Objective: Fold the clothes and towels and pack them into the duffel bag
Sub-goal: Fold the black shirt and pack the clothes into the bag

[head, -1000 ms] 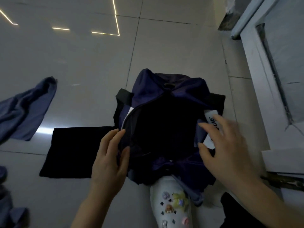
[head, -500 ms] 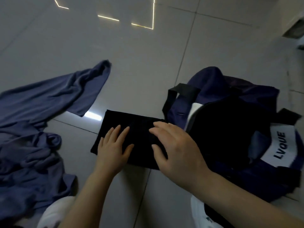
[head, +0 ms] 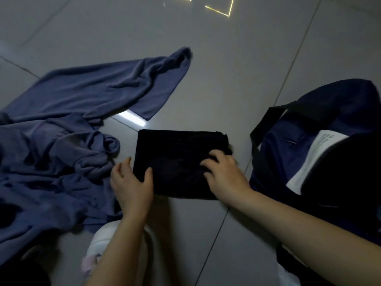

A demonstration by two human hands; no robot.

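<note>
A folded black cloth (head: 177, 155) lies flat on the grey tiled floor in the middle of the view. My left hand (head: 132, 182) grips its near left corner, thumb on top and fingers at the edge. My right hand (head: 224, 174) grips its right edge with curled fingers. The navy duffel bag (head: 338, 112) stands open at the right, its dark inside facing up, a white label and a black strap (head: 274, 112) on its left side. A crumpled blue garment (head: 78, 129) is spread out on the floor at the left.
A white clog (head: 103, 244) shows under my left forearm at the bottom. Bright light reflections (head: 222, 9) mark the tiles at the top. Bare floor lies beyond the black cloth.
My hands left the bag's opening and came to the black cloth. Half a second ago they lay flat on it; now both grip its sides. The view swung left.
</note>
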